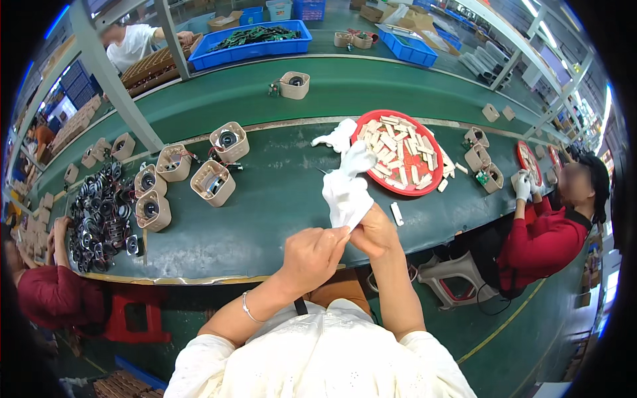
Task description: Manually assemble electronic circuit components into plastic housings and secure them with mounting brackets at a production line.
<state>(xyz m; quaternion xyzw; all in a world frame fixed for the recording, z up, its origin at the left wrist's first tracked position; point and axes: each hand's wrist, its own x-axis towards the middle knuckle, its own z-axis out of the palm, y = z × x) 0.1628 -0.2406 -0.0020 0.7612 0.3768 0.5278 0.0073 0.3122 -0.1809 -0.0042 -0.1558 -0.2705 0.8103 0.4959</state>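
A red tray [406, 192] of pale pieces [388, 142] flanks the held white glove [346, 196].

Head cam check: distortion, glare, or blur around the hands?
Head view: fisheye bends the green conveyor into an arc, corners black; same view, upper right, ceiling tube glares; same view, left hand, right hand and white glove look reasonably sharp.

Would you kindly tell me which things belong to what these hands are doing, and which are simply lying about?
Belong:
White glove, held by the left hand and right hand
Other white glove, probably

Apparently just lying about:
Red tray
Pale pieces
Beige housings
Black speakers
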